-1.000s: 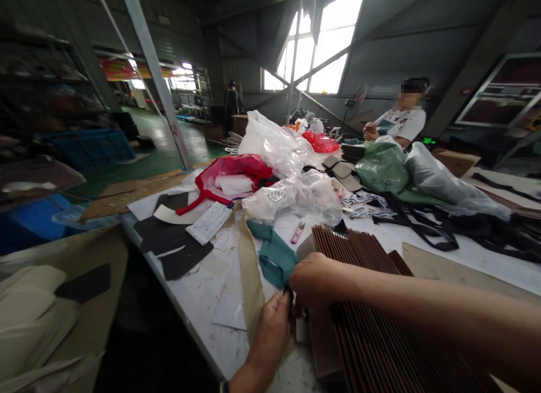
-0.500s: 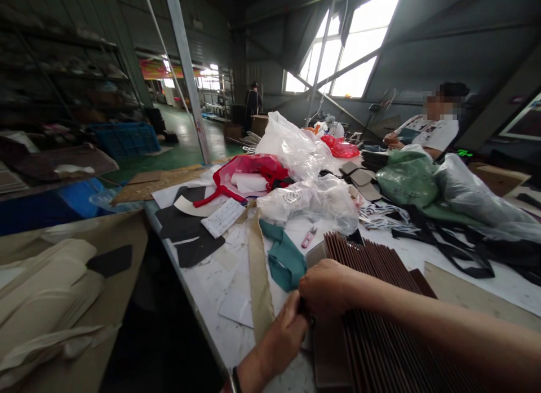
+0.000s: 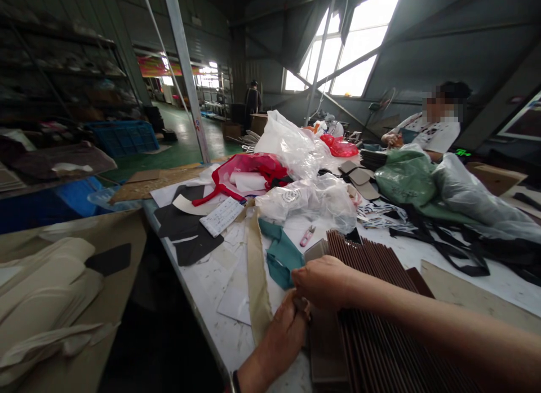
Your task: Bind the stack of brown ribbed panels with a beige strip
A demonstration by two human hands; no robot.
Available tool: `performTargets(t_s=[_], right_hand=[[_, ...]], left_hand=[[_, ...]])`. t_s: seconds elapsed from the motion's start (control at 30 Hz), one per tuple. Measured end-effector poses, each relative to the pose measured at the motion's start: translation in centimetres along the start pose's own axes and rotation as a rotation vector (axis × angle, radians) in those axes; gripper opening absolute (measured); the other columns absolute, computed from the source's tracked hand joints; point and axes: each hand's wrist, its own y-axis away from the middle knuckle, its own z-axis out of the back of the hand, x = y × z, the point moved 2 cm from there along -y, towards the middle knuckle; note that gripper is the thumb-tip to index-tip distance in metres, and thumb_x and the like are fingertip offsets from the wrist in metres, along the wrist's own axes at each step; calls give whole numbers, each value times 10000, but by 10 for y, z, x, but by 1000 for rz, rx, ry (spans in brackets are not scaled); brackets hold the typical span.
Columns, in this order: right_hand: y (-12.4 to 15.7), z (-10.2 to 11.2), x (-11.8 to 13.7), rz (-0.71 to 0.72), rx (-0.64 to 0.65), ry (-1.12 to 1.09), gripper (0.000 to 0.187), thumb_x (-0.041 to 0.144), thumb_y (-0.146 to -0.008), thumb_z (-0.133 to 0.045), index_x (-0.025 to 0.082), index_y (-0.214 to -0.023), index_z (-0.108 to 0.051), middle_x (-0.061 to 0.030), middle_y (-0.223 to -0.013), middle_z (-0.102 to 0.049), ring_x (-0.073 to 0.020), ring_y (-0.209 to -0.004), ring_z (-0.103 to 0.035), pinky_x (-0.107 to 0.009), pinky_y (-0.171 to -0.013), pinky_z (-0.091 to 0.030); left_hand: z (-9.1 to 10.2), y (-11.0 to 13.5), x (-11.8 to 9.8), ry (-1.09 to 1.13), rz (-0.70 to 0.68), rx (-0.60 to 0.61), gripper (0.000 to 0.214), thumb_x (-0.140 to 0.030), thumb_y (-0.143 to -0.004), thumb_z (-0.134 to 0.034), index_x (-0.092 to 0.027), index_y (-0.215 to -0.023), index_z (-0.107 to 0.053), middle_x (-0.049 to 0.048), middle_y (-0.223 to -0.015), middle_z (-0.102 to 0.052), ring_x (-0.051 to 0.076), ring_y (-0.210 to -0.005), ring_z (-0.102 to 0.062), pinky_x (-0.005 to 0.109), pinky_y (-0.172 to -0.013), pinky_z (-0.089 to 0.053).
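Observation:
My right hand (image 3: pixel 323 281) is closed, its knuckles up, at the near-left side of a row of thin brown panels (image 3: pixel 367 260) standing on edge. Just below it, my left hand (image 3: pixel 284 332) is closed too, fingers against the right hand. Whatever lies between the fingers is hidden. A flat brown panel face (image 3: pixel 327 353) shows under the hands at the row's end. Folded teal cloth (image 3: pixel 284 257) lies right behind the hands, and a beige cloth strip (image 3: pixel 257 274) runs to their left. Pink-handled thread snips (image 3: pixel 306 237) rest beyond.
Clear plastic bags (image 3: pixel 313 204), a red mesh bag (image 3: pixel 249 173) and a green bag (image 3: pixel 406 176) lie further back on the white table (image 3: pixel 203 291). Black straps (image 3: pixel 456 252) are on the right. A co-worker (image 3: pixel 435 122) sits at the far right. Beige cut pieces (image 3: pixel 51 280) cover the left surface.
Both hands have shifted slightly left, staying together. The right hand's knuckles have come a little nearer the left hand. The co-worker's hands have moved slightly.

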Motion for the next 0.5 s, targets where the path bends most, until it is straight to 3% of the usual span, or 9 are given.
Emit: performTargets(t_s=[0.13, 0.3, 0.5], right_hand=[[-2, -3, -1, 6, -9, -5, 237, 178, -839, -582, 140, -1062, -653, -144, -934, -701, -301, -896, -666, -397, -750, -552], [-1, -1, 2, 23, 15, 6, 161, 131, -796, -606, 154, -918, -708, -128, -908, -707, -320, -903, -661, -412, -753, -549], [4, 2, 3, -1, -28, -12, 190, 134, -781, -602, 147, -944, -698, -124, -907, -705, -311, -903, -662, -373, -744, -546]], left_hand=[[2, 3, 6, 72, 1, 24, 309, -423, -920, -328, -189, -969, -523, 71, -938, -569, 189, -903, -521, 333, -892, -422], [4, 3, -1, 116, 127, 56, 400, -523, -894, -309, -180, -829, -505, 27, -746, -510, 161, -700, -471, 281, -656, -402], [18, -2, -12, 106, 220, 90, 417, -514, -822, -351, -160, -739, -554, 41, -695, -536, 185, -698, -491, 304, -670, -382]])
